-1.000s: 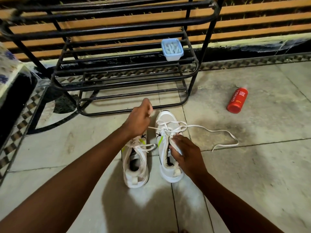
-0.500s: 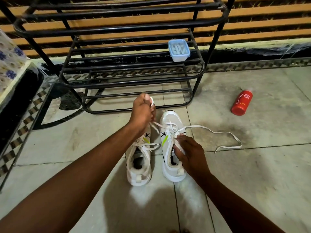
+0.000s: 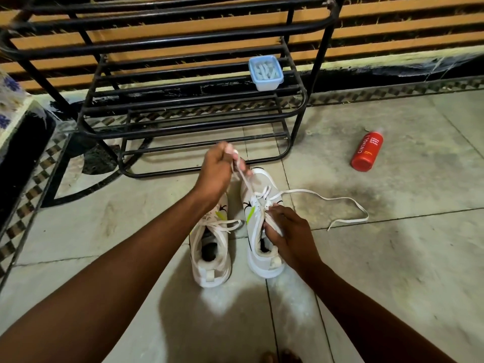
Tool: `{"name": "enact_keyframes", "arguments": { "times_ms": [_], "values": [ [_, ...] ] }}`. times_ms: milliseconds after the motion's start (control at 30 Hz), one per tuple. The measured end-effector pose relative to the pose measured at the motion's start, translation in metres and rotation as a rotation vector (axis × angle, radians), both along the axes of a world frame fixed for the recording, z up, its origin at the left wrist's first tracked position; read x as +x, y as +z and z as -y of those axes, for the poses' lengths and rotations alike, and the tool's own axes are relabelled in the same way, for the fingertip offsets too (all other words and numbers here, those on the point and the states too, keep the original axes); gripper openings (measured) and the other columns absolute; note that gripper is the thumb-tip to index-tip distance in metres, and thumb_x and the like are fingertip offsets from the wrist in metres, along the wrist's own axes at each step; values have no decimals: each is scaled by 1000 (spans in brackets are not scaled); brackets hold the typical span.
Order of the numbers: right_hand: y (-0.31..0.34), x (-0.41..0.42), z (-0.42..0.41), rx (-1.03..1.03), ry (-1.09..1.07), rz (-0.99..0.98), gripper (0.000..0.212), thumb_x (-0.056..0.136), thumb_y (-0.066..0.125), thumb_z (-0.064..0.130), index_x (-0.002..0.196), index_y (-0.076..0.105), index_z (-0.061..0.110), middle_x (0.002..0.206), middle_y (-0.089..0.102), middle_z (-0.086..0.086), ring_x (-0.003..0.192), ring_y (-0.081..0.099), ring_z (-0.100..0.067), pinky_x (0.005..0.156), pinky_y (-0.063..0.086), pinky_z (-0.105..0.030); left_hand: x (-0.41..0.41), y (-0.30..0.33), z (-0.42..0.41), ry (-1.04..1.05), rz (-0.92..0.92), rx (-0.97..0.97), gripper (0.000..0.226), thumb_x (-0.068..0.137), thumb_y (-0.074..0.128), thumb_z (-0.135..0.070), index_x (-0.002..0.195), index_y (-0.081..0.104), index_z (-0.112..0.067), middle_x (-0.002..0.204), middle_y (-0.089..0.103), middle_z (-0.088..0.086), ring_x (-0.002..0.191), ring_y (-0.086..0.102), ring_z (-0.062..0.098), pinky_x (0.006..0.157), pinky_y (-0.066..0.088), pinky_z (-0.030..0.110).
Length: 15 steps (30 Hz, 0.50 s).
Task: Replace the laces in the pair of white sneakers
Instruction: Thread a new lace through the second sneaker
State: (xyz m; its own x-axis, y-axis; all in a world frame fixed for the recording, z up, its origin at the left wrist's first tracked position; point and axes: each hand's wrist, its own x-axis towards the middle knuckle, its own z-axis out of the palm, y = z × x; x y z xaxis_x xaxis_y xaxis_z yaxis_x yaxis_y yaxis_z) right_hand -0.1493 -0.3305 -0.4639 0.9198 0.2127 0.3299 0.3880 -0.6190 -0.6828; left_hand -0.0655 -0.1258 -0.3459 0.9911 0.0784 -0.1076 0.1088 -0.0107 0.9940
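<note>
Tiled floor (image 3: 392, 258) is carrying both sneakers; on the right sneaker (image 3: 258, 231) I'm drawing the lace (image 3: 324, 199) higher than a second ago, left hand (image 3: 218, 171) pinching it, so unthreading is advancing. My right hand (image 3: 286, 231) is gripping the tongue, hiding the eyelets. Beyond, a red bottle (image 3: 366, 151) is lying.

Two white sneakers stand upright side by side on the floor, toes pointing away, each with a lime-green streak and small black mark on the side. Left sneaker (image 3: 210, 254): fully laced, lace ends lying loosely over its opening. Right sneaker (image 3: 259, 226): lace (image 3: 324, 199) partly undone, one end drawn taut up and left from the eyelets, the other trailing in a loose loop across the floor to the right.
</note>
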Motion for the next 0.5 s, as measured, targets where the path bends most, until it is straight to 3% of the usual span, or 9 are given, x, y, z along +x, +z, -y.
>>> {"name": "enact_keyframes", "arguments": {
  "times_ms": [33, 67, 133, 200, 267, 333, 500],
  "values": [
    [0, 0, 0, -4, -1, -8, 37, 91, 61, 35, 116, 71, 10, 125, 66, 0, 115, 65, -17, 94, 53, -36, -1, 2, 0, 19, -30, -81, 28, 113, 37, -18, 88, 49, -14, 66, 57, -2, 59, 57, 22, 59, 49, 36],
    [0, 0, -2, -6, 2, -14, 38, 91, 61, 35, 117, 72, 10, 125, 66, 0, 114, 65, -17, 94, 53, -36, -2, 5, -2, 6, 31, 40, 23, 113, 37, -19, 93, 47, -16, 67, 52, -4, 56, 49, 16, 55, 41, 32],
    [1, 1, -3, -10, -1, -15, 38, 90, 61, 36, 116, 72, 11, 124, 67, 0, 112, 66, -16, 93, 53, -34, -4, 2, -9, -228, 278, 657, 12, 105, 45, -11, 115, 48, -18, 78, 54, -5, 63, 48, 15, 57, 36, 33],
    [2, 2, -3, -22, -8, -6, 38, 89, 62, 37, 115, 73, 10, 122, 68, 0, 109, 67, -16, 93, 53, -31, -8, -6, -11, -573, 310, 1217, 50, 92, 58, -7, 139, 47, -21, 94, 65, 1, 87, 57, 23, 70, 44, 36],
    [3, 2, -3, -42, -10, 14, 38, 89, 63, 37, 114, 73, 10, 120, 69, 0, 107, 67, -16, 91, 53, -29, -15, -11, -4, -697, 271, 1571, 40, 90, 62, -24, 130, 59, -25, 107, 69, 1, 107, 55, 28, 83, 42, 37],
    [4, 2, -2, -64, -7, 29, 38, 89, 63, 37, 113, 73, 10, 119, 70, 0, 107, 68, -17, 90, 54, -30, -19, -13, 0, -650, 320, 1586, 19, 90, 61, -32, 105, 69, -24, 104, 68, 0, 108, 54, 27, 85, 40, 36],
    [4, 3, -1, -89, 1, 49, 39, 88, 63, 38, 114, 73, 10, 119, 71, -1, 104, 70, -20, 86, 56, -34, -13, -1, -5, -284, 303, 1055, 9, 90, 73, -19, 82, 77, -17, 82, 66, -3, 91, 49, 23, 74, 39, 35]
  ]
}}
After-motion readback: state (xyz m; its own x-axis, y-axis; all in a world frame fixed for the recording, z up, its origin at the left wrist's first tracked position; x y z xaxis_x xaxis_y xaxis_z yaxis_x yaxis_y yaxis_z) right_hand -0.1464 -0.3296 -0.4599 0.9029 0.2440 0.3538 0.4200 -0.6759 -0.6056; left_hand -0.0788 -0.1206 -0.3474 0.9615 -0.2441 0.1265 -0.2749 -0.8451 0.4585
